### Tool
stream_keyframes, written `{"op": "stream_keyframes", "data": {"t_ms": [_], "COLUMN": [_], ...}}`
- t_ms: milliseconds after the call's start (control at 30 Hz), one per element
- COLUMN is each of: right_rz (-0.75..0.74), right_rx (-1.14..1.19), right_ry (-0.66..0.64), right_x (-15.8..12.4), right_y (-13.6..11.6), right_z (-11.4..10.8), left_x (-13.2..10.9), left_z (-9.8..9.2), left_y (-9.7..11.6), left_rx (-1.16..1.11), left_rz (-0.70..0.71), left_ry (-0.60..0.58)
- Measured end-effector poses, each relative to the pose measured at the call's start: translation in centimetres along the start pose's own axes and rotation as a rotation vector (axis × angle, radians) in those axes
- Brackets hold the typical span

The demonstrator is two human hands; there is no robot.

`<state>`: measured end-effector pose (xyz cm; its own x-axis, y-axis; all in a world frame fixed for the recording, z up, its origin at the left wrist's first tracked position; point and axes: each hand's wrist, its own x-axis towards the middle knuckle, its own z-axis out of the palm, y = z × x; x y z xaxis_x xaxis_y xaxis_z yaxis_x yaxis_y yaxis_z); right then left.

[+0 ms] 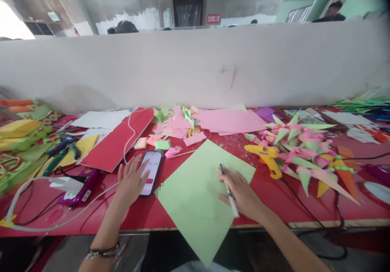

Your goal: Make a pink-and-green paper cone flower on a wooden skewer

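A light green sheet of paper (195, 186) lies turned corner-on in front of me, its near corner hanging past the table edge. Over its right part, my right hand (239, 192) grips a pen (229, 194) with a dark end and a pale barrel. Left of the sheet, a phone (151, 172) lies face up with lit digits on its screen. My left hand (131, 180) rests at the phone's left edge, fingers spread, some of them over the screen. A bracelet circles the left wrist.
To the right sit a yellow glue gun (264, 155) and a pile of pink and green paper flowers (301, 146). At left are a purple power strip (81, 188), pliers (59, 158) and a red board (122, 142). Pink paper (230, 120) and scraps line the back, below a white partition (170, 68).
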<state>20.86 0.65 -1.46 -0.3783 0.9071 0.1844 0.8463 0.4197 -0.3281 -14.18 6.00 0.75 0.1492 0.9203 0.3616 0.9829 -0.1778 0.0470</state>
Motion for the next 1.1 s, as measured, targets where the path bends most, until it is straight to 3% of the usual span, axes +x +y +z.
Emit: {"op": "stream_keyframes", "data": {"t_ms": [167, 300, 400, 500, 633, 733, 933, 1100], "right_rz": [-0.053, -0.053, -0.032, 0.002, 0.061, 0.113, 0.087, 0.057], "right_rx": [0.034, 0.026, 0.062, 0.267, 0.715, 0.953, 1.029, 1.012], "right_ry": [-0.015, 0.011, 0.025, 0.08, 0.098, -0.058, -0.23, -0.243], "right_x": [0.4, 0.7, 1.0, 1.9, 4.1, 6.0, 7.8, 8.1], "right_y": [1.6, 2.3, 1.9, 0.4, -2.4, -4.0, -5.1, -5.3], "right_z": [-0.6, -0.5, -0.8, -1.6, -2.2, -1.5, 0.8, 1.5], "left_x": [-3.0, -6.9, -8.7, -8.9, -8.1, -7.8, -7.8, -7.8], "left_z": [-2.2, -1.7, -0.8, -0.2, 0.5, 1.0, 1.1, 1.1], "left_y": [3.0, 6.6, 8.2, 8.6, 8.7, 8.7, 8.8, 8.8], "left_rx": [-0.235, -0.252, -0.184, -0.146, -0.13, -0.125, -0.178, -0.231], "left_rz": [0.153, 0.187, 0.153, 0.149, 0.16, 0.162, 0.091, 0.046], "left_ry": [-0.055, -0.18, -0.159, -0.123, -0.106, -0.107, -0.146, -0.155]}}
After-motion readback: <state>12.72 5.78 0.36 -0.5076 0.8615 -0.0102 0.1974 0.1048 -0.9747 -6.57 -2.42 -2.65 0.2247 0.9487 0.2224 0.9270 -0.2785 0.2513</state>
